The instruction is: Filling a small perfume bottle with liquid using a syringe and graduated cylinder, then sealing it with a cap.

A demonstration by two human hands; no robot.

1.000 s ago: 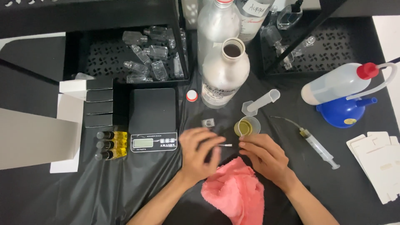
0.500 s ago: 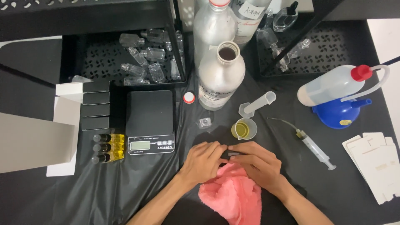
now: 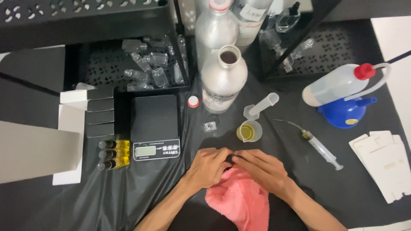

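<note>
My left hand (image 3: pixel 209 167) and my right hand (image 3: pixel 259 167) meet fingertip to fingertip just above a pink cloth (image 3: pixel 239 201) on the black table cover. Between the fingers of both hands sits a small dark item (image 3: pixel 230 159), mostly hidden, so I cannot tell its exact shape. A small clear beaker with yellow liquid (image 3: pixel 248 131) stands just beyond my right hand. A tiny clear part (image 3: pixel 209 126) lies beyond my left hand.
A black digital scale (image 3: pixel 155 126) and three small yellow-filled bottles (image 3: pixel 113 154) lie to the left. An open metal bottle (image 3: pixel 224 79), its red-and-white cap (image 3: pixel 193 101), a lying measuring cylinder (image 3: pixel 260 106), a syringe (image 3: pixel 319 145), a wash bottle (image 3: pixel 338 87), a blue funnel (image 3: pixel 344 113) and flat white cartons (image 3: pixel 383 160) surround the work spot.
Both hands have drawn back from near the beaker toward me and closed together over the cloth. The thin white tube seen at my left hand's fingers is no longer visible.
</note>
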